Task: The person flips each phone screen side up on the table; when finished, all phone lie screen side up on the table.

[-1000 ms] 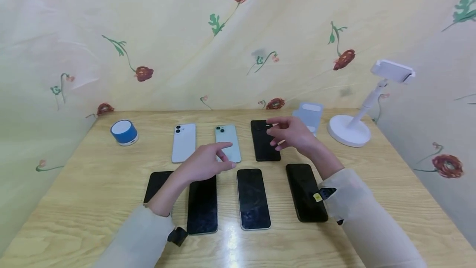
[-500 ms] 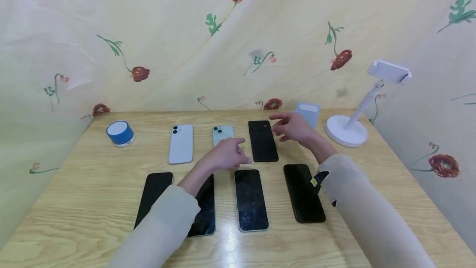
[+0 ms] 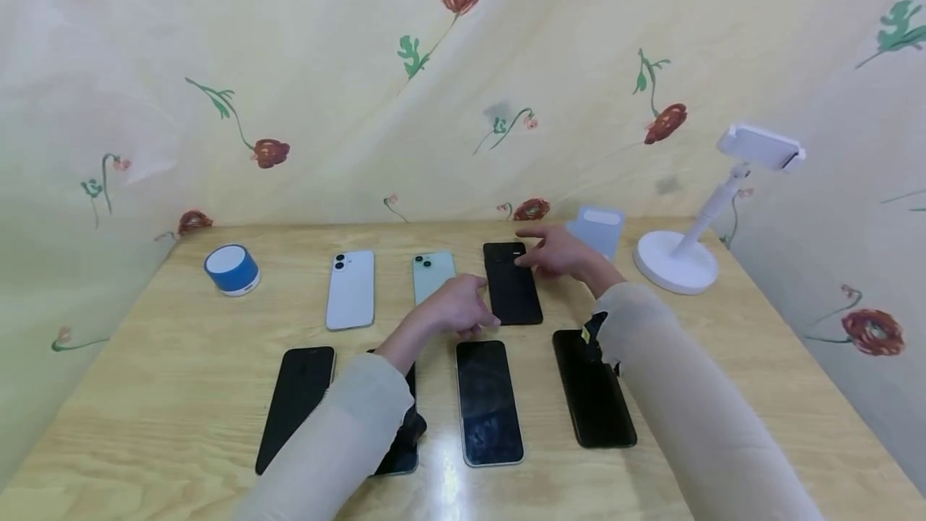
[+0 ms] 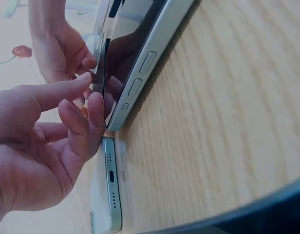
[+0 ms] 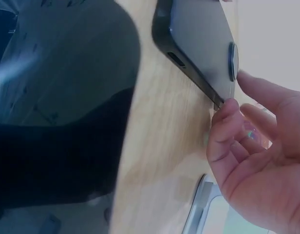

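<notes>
A black phone (image 3: 514, 288) lies back up in the far row, its dark camera bump toward the wall. My left hand (image 3: 457, 305) is at its lower left corner, over the lower part of a pale green phone (image 3: 432, 268). In the left wrist view the left hand's (image 4: 52, 141) thumb and bent fingers come close to the black phone's edge; contact cannot be told. My right hand (image 3: 560, 252) is at its upper right side, thumb over the back. In the right wrist view the right hand's (image 5: 267, 151) fingertips meet the phone's (image 5: 203, 44) edge near the camera bump.
Nearer me lie several phones, screens up: one far left (image 3: 297, 392), one partly under my left sleeve (image 3: 401, 457), a middle one (image 3: 489, 404) and a right one (image 3: 596, 400). Behind are a white phone (image 3: 350, 290), blue speaker (image 3: 231, 269), light blue stand (image 3: 596, 229) and white holder (image 3: 676, 262).
My left hand has moved right, from over the pale green phone to the black phone's lower left corner. My right hand drew away slightly, then came back to its right side.
</notes>
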Demonstrator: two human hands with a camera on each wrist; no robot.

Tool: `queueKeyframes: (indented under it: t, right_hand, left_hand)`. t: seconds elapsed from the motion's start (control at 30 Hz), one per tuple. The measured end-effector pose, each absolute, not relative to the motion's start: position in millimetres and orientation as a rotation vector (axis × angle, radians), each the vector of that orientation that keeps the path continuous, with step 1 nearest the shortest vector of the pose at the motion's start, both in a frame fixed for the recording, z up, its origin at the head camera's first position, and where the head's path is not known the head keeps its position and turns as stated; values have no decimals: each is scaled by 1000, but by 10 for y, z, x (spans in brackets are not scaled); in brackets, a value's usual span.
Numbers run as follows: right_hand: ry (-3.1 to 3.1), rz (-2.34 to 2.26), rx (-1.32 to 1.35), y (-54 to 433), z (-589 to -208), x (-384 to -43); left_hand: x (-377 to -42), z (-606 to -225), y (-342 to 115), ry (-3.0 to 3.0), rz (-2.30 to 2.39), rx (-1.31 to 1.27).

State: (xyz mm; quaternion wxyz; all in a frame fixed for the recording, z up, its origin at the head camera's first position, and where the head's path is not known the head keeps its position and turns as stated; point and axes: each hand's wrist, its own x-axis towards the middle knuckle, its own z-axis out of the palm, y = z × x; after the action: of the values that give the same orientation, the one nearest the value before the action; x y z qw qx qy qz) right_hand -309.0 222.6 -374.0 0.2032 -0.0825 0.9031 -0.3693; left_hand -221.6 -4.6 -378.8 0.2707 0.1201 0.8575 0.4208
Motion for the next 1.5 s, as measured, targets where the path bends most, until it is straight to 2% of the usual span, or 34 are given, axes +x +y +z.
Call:
queueKeyframes:
  t: [0.37, 1.17, 1.5]
  right_hand:
    - [2506, -1010, -151, 2293, -3738, -3037]
    - [2391, -1413, 92, 2190, -3821, -2911]
    - [2467, -1365, 129, 2129, -3841, -2889]
  left_hand:
    - [-2239, -3743, 93, 2373, 1054, 322]
    - [-2273, -3791, 143, 2496, 928, 347]
    - [-2282, -3825, 201, 2539, 857, 366]
